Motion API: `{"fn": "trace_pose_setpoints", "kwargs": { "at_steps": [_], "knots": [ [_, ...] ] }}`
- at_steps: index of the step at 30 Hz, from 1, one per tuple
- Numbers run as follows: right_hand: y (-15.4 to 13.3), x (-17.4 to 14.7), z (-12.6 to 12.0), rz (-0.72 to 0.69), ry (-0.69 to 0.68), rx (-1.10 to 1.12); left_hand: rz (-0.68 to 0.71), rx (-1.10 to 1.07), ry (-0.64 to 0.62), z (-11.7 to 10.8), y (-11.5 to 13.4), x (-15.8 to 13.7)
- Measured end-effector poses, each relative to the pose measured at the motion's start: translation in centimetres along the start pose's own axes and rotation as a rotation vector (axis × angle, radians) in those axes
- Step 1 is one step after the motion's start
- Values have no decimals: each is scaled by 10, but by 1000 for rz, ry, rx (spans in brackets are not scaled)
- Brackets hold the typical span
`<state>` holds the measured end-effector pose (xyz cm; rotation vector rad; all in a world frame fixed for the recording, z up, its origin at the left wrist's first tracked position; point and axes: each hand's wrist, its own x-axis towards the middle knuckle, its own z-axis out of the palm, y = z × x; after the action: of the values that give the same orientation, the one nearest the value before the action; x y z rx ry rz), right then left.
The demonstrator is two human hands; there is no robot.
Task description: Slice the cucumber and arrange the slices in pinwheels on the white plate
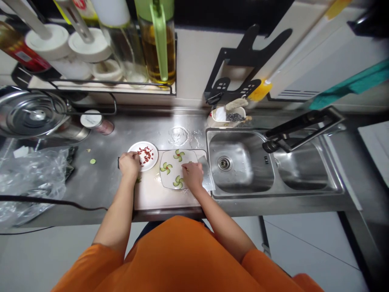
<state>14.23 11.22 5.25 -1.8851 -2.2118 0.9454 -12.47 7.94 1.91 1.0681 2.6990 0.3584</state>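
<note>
At the front edge of the steel counter (243,208) lies a pale chopping board (164,200). On it, toward the right edge, sits a white plate (174,178) bearing cucumber pinwheels (163,168) at its left, near and far edges — another green bit shows beside the right hand (193,176). That hand is over the plate's right side, fingers drawn together; whether they grip anything cannot be told. A knife blade (208,178) lies at the board's right edge. The left hand (129,164), fingers curled, is at the left rim of a small white dish (135,147) by the board's far left corner; its hold cannot be determined. Red pieces (147,153) lie in the dish. Beyond, near the counter's back edge — a caddy (223,124) behind the sink (243,162).
</note>
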Motion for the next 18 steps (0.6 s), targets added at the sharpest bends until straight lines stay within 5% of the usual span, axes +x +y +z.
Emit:
{"fn": "trace_pose_setpoints", "kwargs": {
  "at_steps": [11, 18],
  "knots": [
    [5, 0, -6, 17, 4, 0, -26, -147, -30, -18, 1, -14],
    [31, -4, -15, 43, 141, 33, 145, -447, -199, -11, 46, -48]
  ]
}}
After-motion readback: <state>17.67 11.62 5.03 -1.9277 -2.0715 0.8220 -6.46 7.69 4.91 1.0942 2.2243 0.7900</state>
